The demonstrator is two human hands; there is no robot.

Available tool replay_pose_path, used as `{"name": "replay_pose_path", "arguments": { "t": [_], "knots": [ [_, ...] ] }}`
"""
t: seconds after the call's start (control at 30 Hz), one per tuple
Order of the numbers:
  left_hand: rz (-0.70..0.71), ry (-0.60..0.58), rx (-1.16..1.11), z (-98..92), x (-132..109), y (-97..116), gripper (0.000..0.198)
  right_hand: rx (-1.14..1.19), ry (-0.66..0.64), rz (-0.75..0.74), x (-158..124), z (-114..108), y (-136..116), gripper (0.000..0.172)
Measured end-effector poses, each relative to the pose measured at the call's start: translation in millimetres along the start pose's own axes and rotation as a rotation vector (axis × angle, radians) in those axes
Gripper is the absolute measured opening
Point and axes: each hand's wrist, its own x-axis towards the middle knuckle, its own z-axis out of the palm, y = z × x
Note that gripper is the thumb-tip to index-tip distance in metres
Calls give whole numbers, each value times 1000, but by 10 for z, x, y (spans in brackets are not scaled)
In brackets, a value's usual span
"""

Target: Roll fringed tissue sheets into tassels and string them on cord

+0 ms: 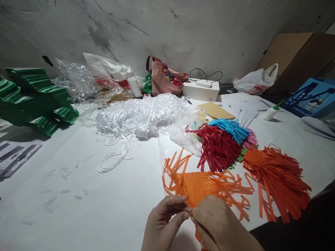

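An orange fringed tissue paper [196, 184] lies on the white table in front of me, its cut strips spread out to both sides. My left hand [167, 216] pinches the near edge of this paper between thumb and fingertips. Touching it from the other side, my right hand [214, 219] is closed on the same gathered spot, with its fingertips mostly hidden. A bit of orange paper hangs below the two hands. On the right lies an orange-red tassel bundle [280, 181], and beyond it a dark red tassel bundle [220, 146] and a blue one [230, 129].
A heap of shiny white cord [146, 115] covers the table's middle back. Stacked green pieces [36, 97] stand at left. A pink bag [164, 78], a white box [201, 91], a small glue bottle [270, 113] and a blue bag [311, 97] line the back and right.
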Motion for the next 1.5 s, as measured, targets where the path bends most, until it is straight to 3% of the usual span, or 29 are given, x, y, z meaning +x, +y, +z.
{"name": "replay_pose_path", "arguments": {
  "t": [0.27,0.47,0.6,0.73,0.87,1.03,1.2,1.3,1.4,1.5],
  "knots": [
    [143,-120,151,-92,36,30,8,215,28,191,-102,101,13,32],
    [127,-86,79,-48,7,-6,10,309,60,258,-115,114,-15,21],
    [295,-157,167,-86,24,-77,6,338,36,268,-110,104,-19,18],
    [454,-269,289,-157,67,-88,23,411,3,364,-127,99,0,15],
    [455,-278,351,-166,63,-43,28,499,-43,456,-155,146,22,8],
    [430,-279,275,-158,62,-109,28,469,40,339,-176,245,63,13],
    [439,-280,301,-197,57,-160,31,616,-3,500,-173,235,89,6],
    [407,-264,316,-204,45,-132,32,562,-21,458,-179,201,80,5],
    [468,-266,320,-193,51,-113,34,555,-47,407,-177,184,56,14],
    [473,-290,339,-183,66,-103,33,600,-23,472,-166,192,41,16]
  ]
}}
